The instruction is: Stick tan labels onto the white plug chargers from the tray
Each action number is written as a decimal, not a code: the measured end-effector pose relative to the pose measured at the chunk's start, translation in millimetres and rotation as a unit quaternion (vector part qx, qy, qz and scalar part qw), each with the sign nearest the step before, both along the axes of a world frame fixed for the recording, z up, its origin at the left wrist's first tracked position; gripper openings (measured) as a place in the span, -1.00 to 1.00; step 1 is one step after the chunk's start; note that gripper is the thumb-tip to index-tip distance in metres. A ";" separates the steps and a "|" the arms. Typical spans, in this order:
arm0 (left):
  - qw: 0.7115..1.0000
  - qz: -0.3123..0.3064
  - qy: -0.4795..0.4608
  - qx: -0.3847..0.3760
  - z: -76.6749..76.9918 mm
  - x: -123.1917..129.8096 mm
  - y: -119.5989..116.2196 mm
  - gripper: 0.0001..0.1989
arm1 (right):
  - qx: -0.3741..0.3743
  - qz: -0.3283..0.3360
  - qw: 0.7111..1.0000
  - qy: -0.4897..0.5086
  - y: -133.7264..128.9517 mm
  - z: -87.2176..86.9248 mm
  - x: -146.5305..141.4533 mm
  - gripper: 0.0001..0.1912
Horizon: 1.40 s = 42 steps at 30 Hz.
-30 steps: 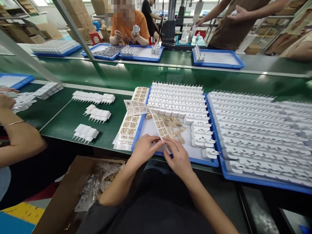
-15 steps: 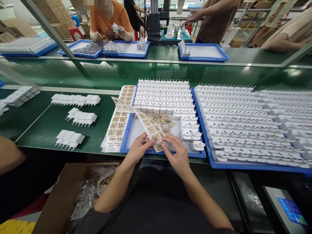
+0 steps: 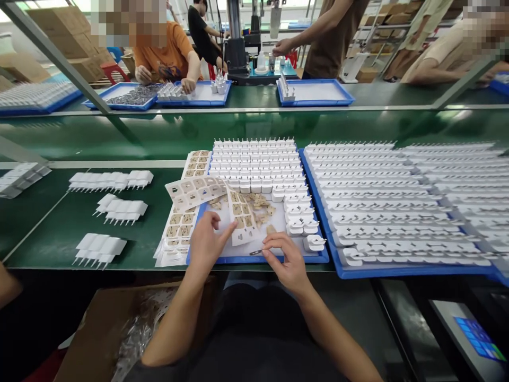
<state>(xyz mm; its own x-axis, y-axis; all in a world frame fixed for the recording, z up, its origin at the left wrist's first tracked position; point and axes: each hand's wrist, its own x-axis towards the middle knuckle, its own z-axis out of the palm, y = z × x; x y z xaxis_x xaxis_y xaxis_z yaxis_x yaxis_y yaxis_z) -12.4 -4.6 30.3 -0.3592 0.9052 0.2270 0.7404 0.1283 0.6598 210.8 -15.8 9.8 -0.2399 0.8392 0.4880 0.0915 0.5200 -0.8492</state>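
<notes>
While working at so crowded a bench, leave the wide right tray [image 3: 413, 272] undisturbed and stay within the smaller left tray [image 3: 238, 260], just beside it. Mind the rows of white plug housings [image 3: 257, 185] along its far part and right edge, probably easy to catch by their exposed pins. Find the die-cut sheet [image 3: 240, 215] across that tray's left part, bent back over the sheet stack [image 3: 178, 233] at left, with one end hanging toward the near rim. Steady that end before lifting anything off, then pull slowly and at a low angle, as likely to tear or curl otherwise. Avoid dragging across the loose tan cut-outs [image 3: 260, 201] heaped just right of the sheet.

See the left hand [image 3: 209, 241] with fingers loosely curled, thumb stretched well apart from them, gripping nothing visible beside the sheet's left edge; cannot tell whether touching. See the right hand [image 3: 288, 260] over the near rim, thumb and forefinger pinched together. Between those tips, note a slim dark piece [image 3: 255, 252] pointing left; pinch lightly, by one end only, to avoid bending.
</notes>
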 end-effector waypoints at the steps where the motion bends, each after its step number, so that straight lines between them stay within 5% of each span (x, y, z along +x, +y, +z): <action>1: 0.998 0.020 0.036 0.054 8.4 -0.2 4.9 -0.58 | -0.009 0.008 1.000 0.003 0.5 -0.7 0.2 -0.87; 3: 0.982 -0.011 0.101 0.161 26.7 6.7 20.6 -0.60 | -0.024 0.020 0.999 0.015 1.4 -1.3 0.5 -0.89; 5: 0.954 -0.118 0.175 0.212 41.2 23.9 44.1 -0.67 | -0.032 0.030 0.999 0.027 1.8 -1.3 1.1 -0.90; 9: 0.905 -0.279 0.298 0.119 43.0 73.6 96.9 -0.66 | -0.027 0.034 0.999 0.027 1.1 -0.9 3.1 -0.90; 14: 0.897 -0.298 0.323 0.052 28.4 100.1 120.9 -0.81 | -0.023 0.028 0.999 0.021 -0.4 -3.2 6.6 -0.92; 18: 0.931 -0.264 0.242 0.067 34.9 72.0 102.9 -0.87 | -0.029 0.017 0.999 0.028 -0.2 -5.1 7.6 -0.93; 22: 0.972 -0.222 0.079 0.006 42.2 28.8 67.5 -0.79 | -0.034 0.025 0.999 0.026 1.0 -5.1 7.0 -0.95; 28: 0.993 -0.071 -0.064 -0.066 23.8 -16.9 -1.0 -0.66 | -0.049 0.057 0.997 -0.007 -0.7 -3.0 6.0 -0.94; 32: 0.989 -0.023 -0.104 -0.104 2.3 -35.8 -29.7 -0.62 | -0.062 0.059 0.996 -0.022 -1.4 -2.3 3.6 -0.93; 36: 0.981 -0.004 -0.191 -0.020 -3.3 -35.9 -45.2 -0.64 | -0.075 0.061 0.995 -0.018 0.3 -0.5 2.7 -0.93; 42: 0.886 -0.130 -0.441 0.056 2.3 6.4 -46.7 -0.62 | -0.107 0.119 0.985 0.069 -3.0 15.1 -2.1 -0.93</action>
<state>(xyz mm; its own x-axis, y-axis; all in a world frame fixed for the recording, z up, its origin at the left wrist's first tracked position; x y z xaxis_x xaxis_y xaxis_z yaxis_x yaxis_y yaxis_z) -6.0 -51.3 32.7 -0.2233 0.9732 0.0557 -0.0749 -0.0741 0.9944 208.7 -18.8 24.9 -0.3864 0.8541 0.3481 -0.1362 0.3204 -0.9374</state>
